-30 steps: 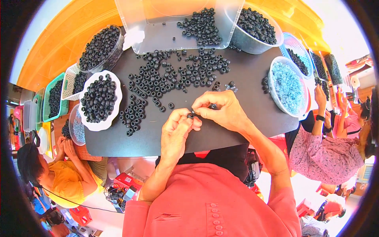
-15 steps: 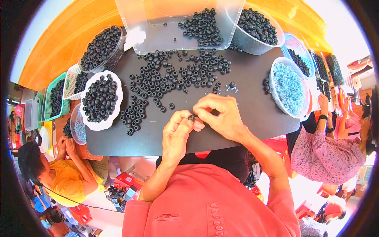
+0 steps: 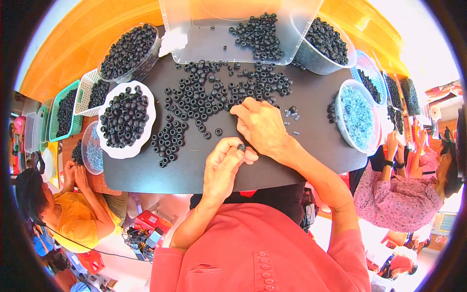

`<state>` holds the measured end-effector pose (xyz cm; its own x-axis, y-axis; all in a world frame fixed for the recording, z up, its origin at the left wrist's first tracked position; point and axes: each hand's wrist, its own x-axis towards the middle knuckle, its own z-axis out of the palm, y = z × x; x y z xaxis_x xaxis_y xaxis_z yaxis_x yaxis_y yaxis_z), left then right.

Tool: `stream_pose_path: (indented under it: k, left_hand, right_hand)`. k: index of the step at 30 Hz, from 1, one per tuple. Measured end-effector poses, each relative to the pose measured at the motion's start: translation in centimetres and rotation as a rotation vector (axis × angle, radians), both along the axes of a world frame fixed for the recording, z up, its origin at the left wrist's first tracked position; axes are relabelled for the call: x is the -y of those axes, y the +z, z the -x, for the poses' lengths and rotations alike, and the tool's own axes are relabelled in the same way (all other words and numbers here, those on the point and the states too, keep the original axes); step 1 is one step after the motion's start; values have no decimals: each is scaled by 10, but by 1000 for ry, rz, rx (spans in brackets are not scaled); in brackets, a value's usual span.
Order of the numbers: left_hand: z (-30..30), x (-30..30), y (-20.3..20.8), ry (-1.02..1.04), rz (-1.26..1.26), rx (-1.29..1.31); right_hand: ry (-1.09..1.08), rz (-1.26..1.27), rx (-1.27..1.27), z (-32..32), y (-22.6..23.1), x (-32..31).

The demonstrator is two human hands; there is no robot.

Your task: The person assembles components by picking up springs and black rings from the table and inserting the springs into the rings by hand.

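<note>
Between the thumb and fingers of my left hand, a round black hollow plastic part is pinched with its opening up. My right hand reaches over the near edge of a spread of similar black parts on the dark table. Its fingers bend downward and their tips are hidden beneath the hand, so whether they hold anything does not show. Just right of this hand lie several small metal springs beside a loose black part.
At the far side a clear plastic bin lies open with black parts inside. A white scalloped bowl stands left, a tub back right, and a bowl of pale bluish small pieces right. People sit working on both sides.
My right hand has left my left hand and moved up and slightly left toward the black parts. My left hand still pinches its black part. The view has shifted a little.
</note>
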<state>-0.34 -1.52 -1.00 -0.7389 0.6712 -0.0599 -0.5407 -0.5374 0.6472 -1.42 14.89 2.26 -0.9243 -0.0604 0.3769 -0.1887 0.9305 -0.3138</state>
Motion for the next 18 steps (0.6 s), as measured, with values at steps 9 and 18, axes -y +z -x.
stream_pose_path:
  k: [9,18]
  left_hand:
    - [1,-2,4,13,70,-49]
    - [-2,-8,7,57,186,-156]
  right_hand:
    - [50,1069,322,-41,26,-9]
    - [147,1084,264,-57,23,-7]
